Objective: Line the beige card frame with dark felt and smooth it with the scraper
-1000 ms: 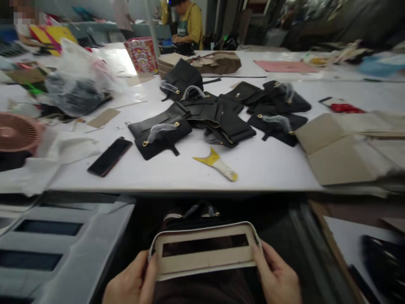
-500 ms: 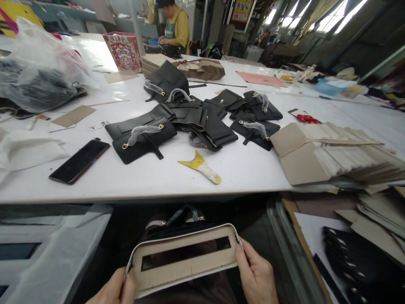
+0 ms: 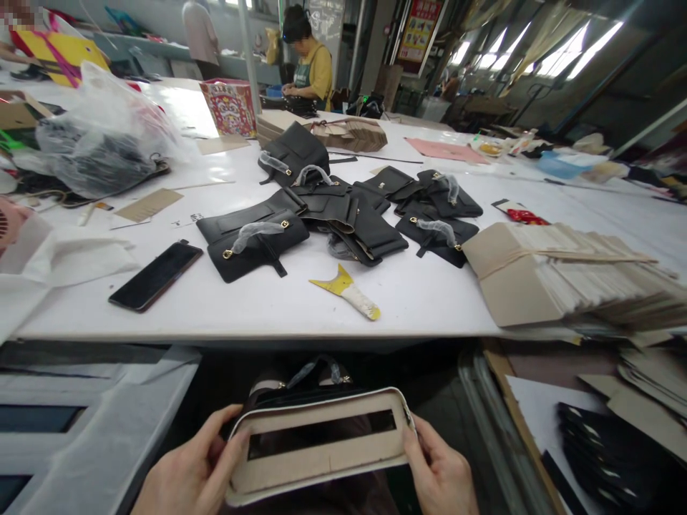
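Observation:
Between my two hands, over my lap below the table edge, is a black handbag (image 3: 327, 445) under construction. Its beige inner panel has a long slot and a pale raised rim, and faces me. A wrapped handle with gold fittings shows at its far side. My left hand (image 3: 196, 454) grips the left end, thumb on the panel's corner and fingers behind the rim. At the opposite end, my right hand (image 3: 437, 458) pinches the rim between thumb and fingers. Several black leather bag pieces (image 3: 257, 243) with plastic-wrapped handles lie on the table ahead.
On the white table (image 3: 257, 311) are a phone (image 3: 155, 275), a yellow forked tool (image 3: 346, 290) and a banded stack of beige boards (image 3: 515, 275). Black pieces (image 3: 606, 458) lie at lower right. A plastic bag (image 3: 101, 136) stands at left; a person (image 3: 314, 68) works beyond.
My left hand has shifted up along the left end, its fingers now reaching behind the rim. The right hand keeps its grip. The view has tilted slightly upward and turned left.

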The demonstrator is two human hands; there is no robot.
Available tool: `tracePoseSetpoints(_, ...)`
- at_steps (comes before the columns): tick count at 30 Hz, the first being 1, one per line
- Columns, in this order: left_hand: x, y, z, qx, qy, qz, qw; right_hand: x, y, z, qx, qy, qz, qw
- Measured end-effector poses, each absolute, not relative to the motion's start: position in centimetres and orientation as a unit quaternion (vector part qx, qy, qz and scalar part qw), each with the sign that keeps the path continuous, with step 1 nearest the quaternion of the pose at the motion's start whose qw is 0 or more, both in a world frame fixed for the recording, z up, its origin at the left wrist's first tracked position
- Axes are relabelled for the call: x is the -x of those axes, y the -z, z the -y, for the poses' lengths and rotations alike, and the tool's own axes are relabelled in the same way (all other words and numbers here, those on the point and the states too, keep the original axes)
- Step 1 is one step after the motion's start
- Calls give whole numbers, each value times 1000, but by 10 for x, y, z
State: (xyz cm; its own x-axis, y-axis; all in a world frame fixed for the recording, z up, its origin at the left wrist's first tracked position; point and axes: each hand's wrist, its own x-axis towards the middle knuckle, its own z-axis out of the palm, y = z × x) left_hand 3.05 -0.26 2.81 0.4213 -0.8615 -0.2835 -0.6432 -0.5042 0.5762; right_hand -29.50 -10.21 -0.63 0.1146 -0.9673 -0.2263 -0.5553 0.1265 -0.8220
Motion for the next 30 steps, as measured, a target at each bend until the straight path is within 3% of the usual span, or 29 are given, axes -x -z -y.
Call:
tracePoseSetpoints(13,-34,-24,10,-773,252,535,232,284,-4,101,638,220,-639,369)
tracePoseSetpoints(19,-32,-32,7,-752,359,456,313,293,-3,114,621,224,-640,393)
tracePoseSetpoints(22,-29,-35,3,-735,410,382,382,301,-5,131,591,238,-681,361)
tracePoseSetpoints(26,-31,-29,-4,-759,379,318,423,298,-6,147,559,216,-717,357)
tracePoseSetpoints(30,-29,-28,-17,-781,325,330,419,284,-20,132,565,277,-667,399)
